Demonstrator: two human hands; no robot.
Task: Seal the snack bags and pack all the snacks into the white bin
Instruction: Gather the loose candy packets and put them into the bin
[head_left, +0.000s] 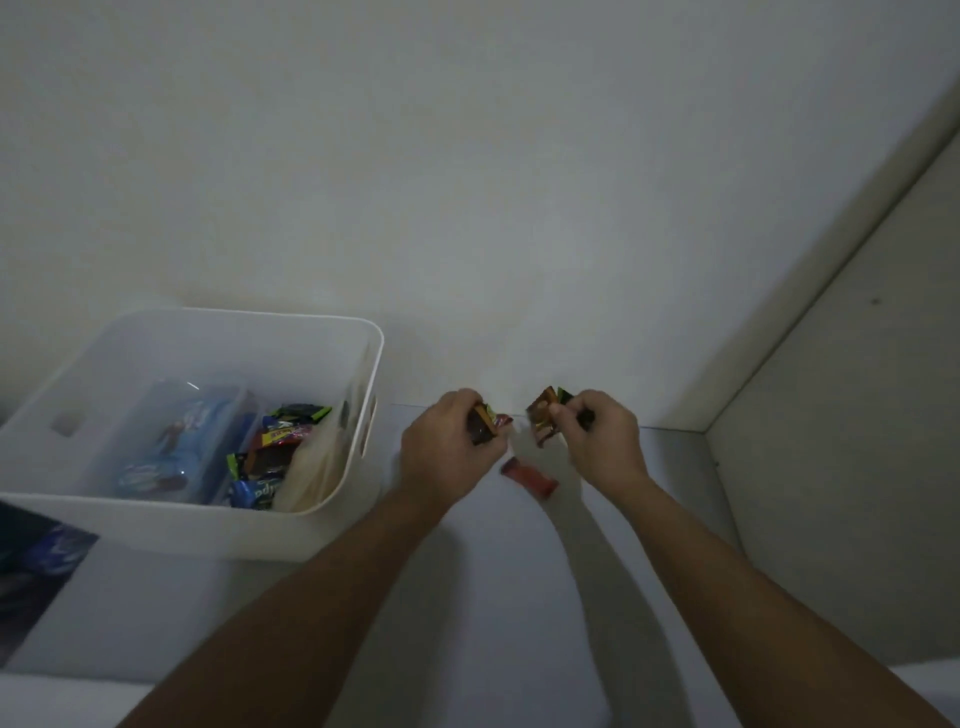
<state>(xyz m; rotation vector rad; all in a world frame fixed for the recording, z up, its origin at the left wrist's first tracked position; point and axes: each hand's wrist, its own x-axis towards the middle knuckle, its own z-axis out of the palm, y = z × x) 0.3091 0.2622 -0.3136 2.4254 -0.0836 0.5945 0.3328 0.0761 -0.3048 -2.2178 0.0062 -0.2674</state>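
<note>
The white bin stands at the left on a white surface. Inside it are several snack packets, among them a blue pack and small dark wrapped bars. My left hand grips a small brown snack packet just right of the bin. My right hand holds a second brown and green snack packet. Between and below the two hands a red snack bar lies on the surface.
A white wall rises directly behind the surface. At the right a beige side panel closes in the corner. Something dark with blue print sits at the far left, below the bin.
</note>
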